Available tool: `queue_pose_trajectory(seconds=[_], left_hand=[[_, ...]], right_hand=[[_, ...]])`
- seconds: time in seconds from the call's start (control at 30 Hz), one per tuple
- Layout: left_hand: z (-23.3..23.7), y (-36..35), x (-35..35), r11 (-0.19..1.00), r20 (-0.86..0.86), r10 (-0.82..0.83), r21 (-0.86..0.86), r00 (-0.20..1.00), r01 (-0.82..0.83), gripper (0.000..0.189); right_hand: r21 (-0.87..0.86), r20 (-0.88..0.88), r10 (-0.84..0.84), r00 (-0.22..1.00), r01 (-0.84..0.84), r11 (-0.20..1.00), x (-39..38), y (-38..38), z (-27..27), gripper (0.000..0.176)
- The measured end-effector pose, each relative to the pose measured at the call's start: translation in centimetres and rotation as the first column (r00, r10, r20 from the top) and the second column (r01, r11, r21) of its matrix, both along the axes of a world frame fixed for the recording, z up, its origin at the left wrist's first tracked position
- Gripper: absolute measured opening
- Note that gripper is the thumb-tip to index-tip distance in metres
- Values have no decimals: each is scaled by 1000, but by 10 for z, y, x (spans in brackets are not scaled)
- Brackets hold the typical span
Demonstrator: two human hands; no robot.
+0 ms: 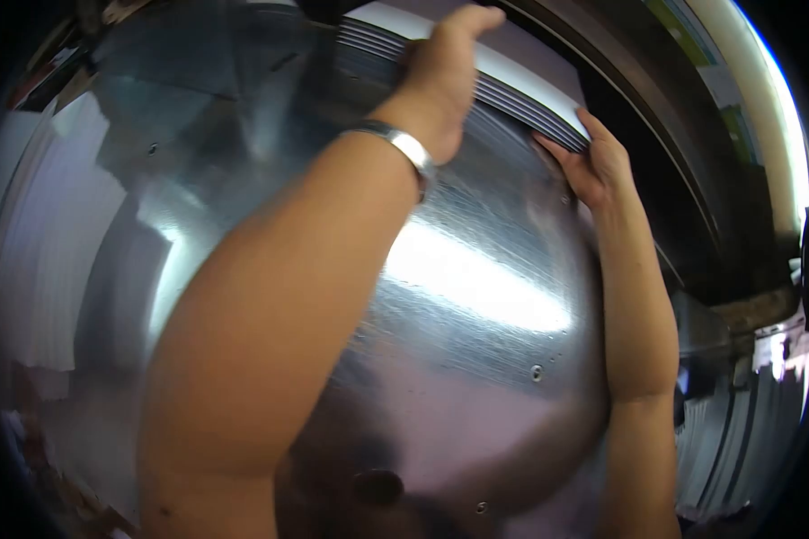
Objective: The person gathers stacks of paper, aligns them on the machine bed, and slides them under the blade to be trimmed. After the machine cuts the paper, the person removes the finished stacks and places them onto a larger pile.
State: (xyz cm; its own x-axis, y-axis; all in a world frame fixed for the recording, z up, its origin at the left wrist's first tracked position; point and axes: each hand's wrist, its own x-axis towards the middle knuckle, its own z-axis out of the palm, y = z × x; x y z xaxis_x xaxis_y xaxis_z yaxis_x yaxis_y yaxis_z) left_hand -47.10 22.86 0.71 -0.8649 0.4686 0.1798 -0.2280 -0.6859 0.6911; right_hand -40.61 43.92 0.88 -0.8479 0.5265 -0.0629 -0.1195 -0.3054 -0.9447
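Worktable point(485, 193) with layered stack point(539, 85) at far side

Shiny metal fills most of the view. Right hand point(600, 166) grips the stack's near corner; left hand point(442, 85) meets its near edge, grip unclear. Silvery band point(405, 145) circles the left wrist.

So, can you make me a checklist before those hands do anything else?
1. Bare right hand holding the pale, flat, layered stack with dark-lined edges: ok, at its right end.
2. Bare left hand holding the stack: cannot tell, its underside is hidden.
3. Shiny silver-coloured wristband clear of the stack: ok, it's apart.
4. Shiny grey metal surface glare-free: not ok, there's a bright reflection.
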Motion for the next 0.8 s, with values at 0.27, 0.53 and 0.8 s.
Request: queue_pose_trajectory(seconds=[0.27, 0.53, 0.8], left_hand=[[-7, -6, -8, 994, -123, 45, -94, 991, -56, 91], [-11, 7, -3, 996, -22, 43, -83, 999, -44, 103], [-15, 29, 10, 999, 56, -5, 36, 998, 3, 31]], right_hand=[[702, -18, -194, 981, 150, 696, 7, 0, -8, 87], [984, -51, -118, 992, 70, 161, 8, 8, -21, 67], [981, -72, -108, 992, 89, 171, 10, 10, -19, 56]])
